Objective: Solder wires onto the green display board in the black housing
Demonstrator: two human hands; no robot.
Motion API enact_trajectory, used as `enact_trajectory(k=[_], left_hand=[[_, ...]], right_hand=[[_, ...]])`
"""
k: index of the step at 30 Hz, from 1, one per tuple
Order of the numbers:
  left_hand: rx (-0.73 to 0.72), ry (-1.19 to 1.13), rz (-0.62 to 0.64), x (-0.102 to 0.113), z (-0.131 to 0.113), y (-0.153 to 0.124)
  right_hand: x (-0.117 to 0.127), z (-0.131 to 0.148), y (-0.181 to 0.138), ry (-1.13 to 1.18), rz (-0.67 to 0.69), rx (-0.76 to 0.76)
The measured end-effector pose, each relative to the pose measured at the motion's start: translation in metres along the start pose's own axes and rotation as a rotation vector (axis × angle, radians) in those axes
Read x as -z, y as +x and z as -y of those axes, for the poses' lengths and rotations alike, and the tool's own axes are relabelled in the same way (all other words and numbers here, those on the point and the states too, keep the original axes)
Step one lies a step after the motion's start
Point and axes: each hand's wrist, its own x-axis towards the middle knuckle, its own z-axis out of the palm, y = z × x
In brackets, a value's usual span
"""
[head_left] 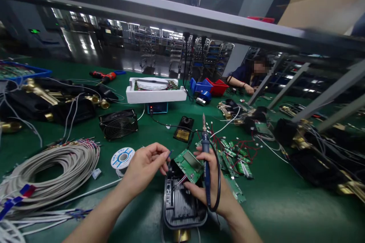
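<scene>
My right hand [212, 174] is closed around a soldering iron [205, 155], its tip pointing up and away. The same hand also grips the edge of a green circuit board [186, 165] with a grey display. Wires run from that board down into an open black housing [185, 205], which has a brass fitting [181, 234] at its near end. My left hand [149, 163] is at the board's left, thumb and fingers pinched at a small bluish piece too small to name. Beside it stands a solder spool [123, 158].
Coiled grey cable [54, 171] lies at left, a fan [119, 124] behind it. Small boards with red wires [235, 155] are heaped at right, near an iron stand [184, 129]. A white foam tray [156, 95] stands farther back. Another person [251, 76] works at far right.
</scene>
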Motion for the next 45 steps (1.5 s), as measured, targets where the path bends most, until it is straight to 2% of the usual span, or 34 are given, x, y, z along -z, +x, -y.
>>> enact_trajectory(k=[5,10,14,20,23,32,39,45], left_hand=[[0.013,-0.009,-0.004,-0.005,0.004,0.002],[0.004,-0.004,0.004,-0.008,0.007,0.007],[-0.007,0.013,0.018,-0.009,0.01,0.01],[-0.06,0.054,-0.115,-0.002,0.018,0.006],[-0.102,0.078,-0.138,0.005,0.02,0.005],[-0.153,0.152,-0.001,0.014,0.025,0.007],[-0.171,0.171,0.021,0.015,0.031,0.009],[-0.229,0.227,0.097,0.017,0.029,0.01]], right_hand=[[0.0,0.001,-0.004,-0.039,-0.058,-0.047],[-0.001,-0.004,-0.005,0.031,-0.106,0.032],[-0.001,-0.009,-0.006,0.113,-0.067,0.088],[-0.003,-0.014,-0.008,0.278,-0.009,0.054],[-0.004,-0.015,-0.008,0.32,-0.006,0.045],[-0.005,-0.012,-0.004,0.329,-0.005,0.055],[-0.004,-0.012,-0.003,0.322,-0.005,0.064],[-0.002,-0.012,-0.004,0.319,0.0,0.064]])
